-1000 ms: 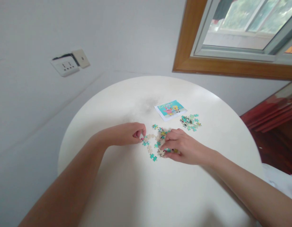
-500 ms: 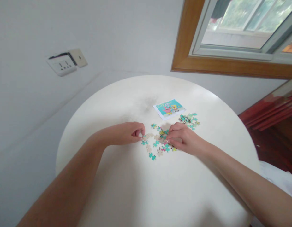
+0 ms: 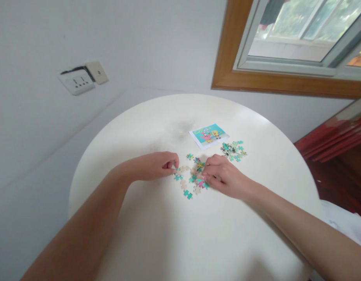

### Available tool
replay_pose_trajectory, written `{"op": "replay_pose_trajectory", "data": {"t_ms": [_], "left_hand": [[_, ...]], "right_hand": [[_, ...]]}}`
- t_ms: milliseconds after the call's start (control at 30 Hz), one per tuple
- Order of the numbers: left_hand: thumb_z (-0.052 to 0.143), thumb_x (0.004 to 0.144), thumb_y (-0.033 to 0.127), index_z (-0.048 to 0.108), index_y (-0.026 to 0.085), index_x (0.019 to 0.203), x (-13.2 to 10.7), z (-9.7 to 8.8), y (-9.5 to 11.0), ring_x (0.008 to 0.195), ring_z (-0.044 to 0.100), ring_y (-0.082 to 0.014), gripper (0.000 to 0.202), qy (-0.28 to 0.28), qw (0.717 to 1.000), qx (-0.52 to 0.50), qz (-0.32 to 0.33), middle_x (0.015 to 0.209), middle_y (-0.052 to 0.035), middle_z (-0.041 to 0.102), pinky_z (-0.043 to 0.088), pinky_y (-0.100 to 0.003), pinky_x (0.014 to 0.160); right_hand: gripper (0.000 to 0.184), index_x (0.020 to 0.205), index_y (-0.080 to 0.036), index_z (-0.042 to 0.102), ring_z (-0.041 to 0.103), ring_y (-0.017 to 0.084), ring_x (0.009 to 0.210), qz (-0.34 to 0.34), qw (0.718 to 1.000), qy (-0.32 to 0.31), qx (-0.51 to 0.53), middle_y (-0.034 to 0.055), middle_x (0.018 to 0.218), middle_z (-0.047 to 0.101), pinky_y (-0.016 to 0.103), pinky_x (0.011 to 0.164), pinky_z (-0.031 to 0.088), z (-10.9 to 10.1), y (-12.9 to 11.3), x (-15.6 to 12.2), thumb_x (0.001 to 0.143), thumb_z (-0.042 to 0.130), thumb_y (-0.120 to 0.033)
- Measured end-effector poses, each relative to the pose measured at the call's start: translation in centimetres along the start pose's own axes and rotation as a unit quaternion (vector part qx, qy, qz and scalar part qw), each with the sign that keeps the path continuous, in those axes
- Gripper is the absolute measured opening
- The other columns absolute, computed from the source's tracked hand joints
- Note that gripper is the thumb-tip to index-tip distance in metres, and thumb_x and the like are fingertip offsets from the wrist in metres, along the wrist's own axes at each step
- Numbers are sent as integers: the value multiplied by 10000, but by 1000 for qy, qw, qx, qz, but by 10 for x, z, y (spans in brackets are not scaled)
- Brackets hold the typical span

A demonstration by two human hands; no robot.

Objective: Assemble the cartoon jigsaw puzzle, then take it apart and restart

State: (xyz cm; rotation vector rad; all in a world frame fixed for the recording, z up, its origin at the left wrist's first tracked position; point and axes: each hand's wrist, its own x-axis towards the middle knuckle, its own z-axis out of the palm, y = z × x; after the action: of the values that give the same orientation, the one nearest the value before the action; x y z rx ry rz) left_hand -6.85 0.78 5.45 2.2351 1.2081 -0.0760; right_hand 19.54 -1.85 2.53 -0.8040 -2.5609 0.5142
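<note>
My left hand (image 3: 161, 164) rests at the left edge of the loose jigsaw pieces, its thumb and forefinger closed on a teal puzzle piece (image 3: 178, 175). My right hand (image 3: 224, 174) leans over the pile of mixed pieces, fingers and thumb pinched together low on a puzzle piece that they mostly cover. Between the hands lie beige pieces (image 3: 183, 184), a teal piece (image 3: 187, 194) nearest me, and pink and teal ones (image 3: 201, 183). The right hand hides part of this pile.
A picture card (image 3: 209, 135) with cartoon figures on teal lies behind the pieces. To its front right is a second heap of puzzle pieces (image 3: 234, 150). All of it is on a round white table (image 3: 145, 234) against the wall, below a wood-framed window (image 3: 256, 80).
My right hand has shifted slightly left over the pile, uncovering more of the heap at the back right. My left hand has stayed almost still.
</note>
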Motion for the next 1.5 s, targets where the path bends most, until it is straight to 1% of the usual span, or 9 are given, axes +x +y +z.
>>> {"op": "replay_pose_trajectory", "data": {"t_ms": [167, 300, 367, 500, 633, 767, 1067, 1333, 1500], "left_hand": [[461, 811, 274, 553, 185, 878, 1, -1, 2, 657, 469, -137, 144, -4, 1000, 15, -4, 733, 16, 537, 323, -238, 568], [458, 815, 259, 550, 190, 884, 1, 0, -1, 651, 464, -132, 134, -7, 1000, 8, 3, 737, 21, 538, 328, -237, 570], [465, 817, 262, 550, 195, 905, 1, 1, -3, 648, 469, -132, 139, -6, 1000, -1, 2, 735, 25, 537, 326, -237, 566], [490, 814, 292, 553, 204, 973, 2, 3, -5, 648, 494, -137, 192, -3, 1000, -5, -8, 726, 30, 546, 320, -238, 561], [486, 813, 303, 544, 203, 977, 5, 4, -5, 624, 486, -134, 201, 7, 1000, 13, -6, 691, 40, 538, 312, -237, 557], [472, 813, 292, 548, 202, 967, 6, 5, -5, 613, 486, -129, 194, 16, 1000, 26, -3, 691, 41, 539, 310, -234, 557], [411, 842, 306, 555, 192, 1039, 7, 3, -13, 639, 508, -146, 269, 21, 1000, 8, -2, 720, 14, 551, 335, -238, 578], [497, 791, 328, 552, 191, 1066, 6, 1, -16, 643, 509, -148, 312, 6, 999, -33, -20, 732, 12, 555, 344, -239, 564], [539, 775, 381, 551, 193, 1043, 7, 1, -17, 674, 531, -154, 328, 1, 998, -51, -20, 759, 6, 562, 369, -241, 585]], "right_hand": [[254, 947, -213, 712, 506, 199, 869, 32, 996, 35, -70, 63, 866, 618, 349, 798, 326, 7, 0, 2, 961, 485, -326], [251, 1038, -179, 709, 518, 198, 838, 83, 987, 92, -103, 76, 866, 623, 348, 799, 366, 1, 20, -1, 930, 483, -202], [276, 1096, -184, 696, 527, 208, 872, 88, 986, 90, -111, 83, 916, 630, 354, 818, 388, -2, 26, -2, 898, 505, -164], [348, 1257, -270, 621, 504, 250, 1075, 70, 987, 52, -139, 91, 1165, 607, 411, 921, 387, 2, 21, 1, 926, 513, -271], [412, 1348, -290, 547, 358, 298, 1328, 73, 979, 38, -188, 92, 1407, 492, 520, 1092, 247, 17, 12, 9, 977, 417, -417], [447, 1353, -260, 542, 262, 312, 1412, 101, 971, 39, -212, 97, 1467, 445, 563, 1150, 134, 23, 15, 11, 987, 372, -454], [408, 1280, -226, 591, 302, 288, 1399, 90, 986, 34, -137, 88, 1423, 502, 543, 1128, 249, 15, 27, 4, 979, 407, -430], [341, 1104, -265, 702, 364, 287, 1358, 111, 974, 63, -187, 54, 1338, 579, 577, 1127, 203, 7, 22, 2, 981, 404, -376], [322, 1181, -239, 658, 413, 270, 1314, 85, 979, 74, -172, 81, 1327, 582, 525, 1109, 269, 8, 24, 3, 960, 443, -336]]}}
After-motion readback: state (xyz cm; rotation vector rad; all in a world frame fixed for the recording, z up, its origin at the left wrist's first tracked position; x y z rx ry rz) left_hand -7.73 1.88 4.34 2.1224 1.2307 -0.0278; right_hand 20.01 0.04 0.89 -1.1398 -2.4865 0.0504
